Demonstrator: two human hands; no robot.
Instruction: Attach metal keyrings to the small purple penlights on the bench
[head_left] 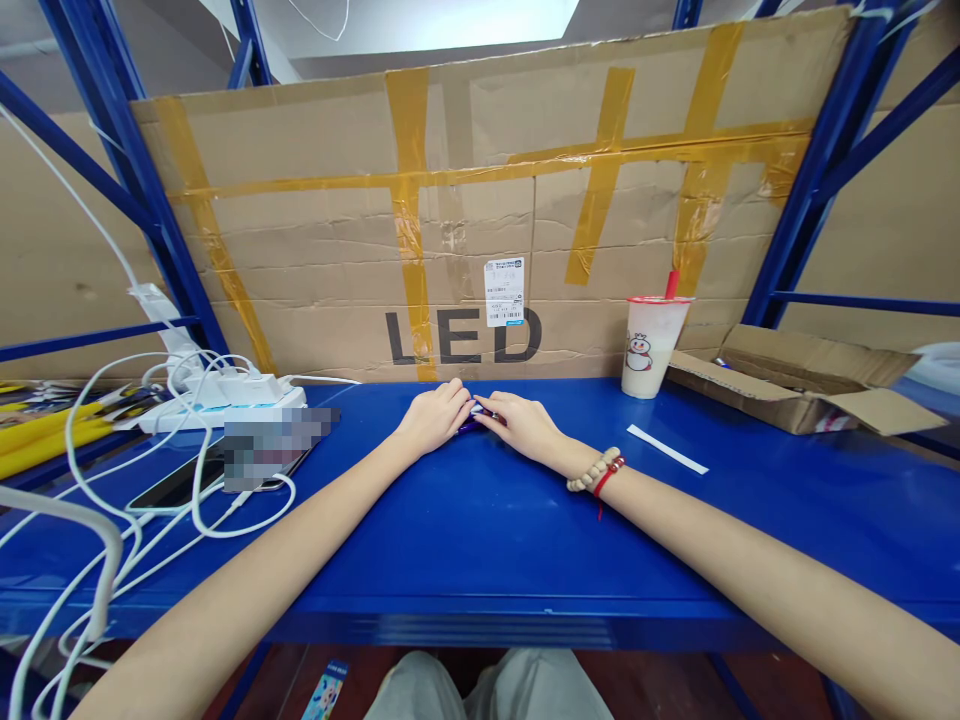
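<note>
At the middle of the blue shelf top, both hands rest close together with their fingertips meeting. My left hand is closed, its fingers curled on the left end of a small dark purple object. From the other side my right hand pinches the same object between thumb and fingers. Most of it is hidden by the fingers, so its kind cannot be made out. A bead bracelet and a red cord circle my right wrist. To the right of that hand lies a flat white strip.
A cup with a red straw stands at the back right, beside an open cardboard box. On the left are a white power strip, phones and tangled white cables. A taped cardboard panel closes the back.
</note>
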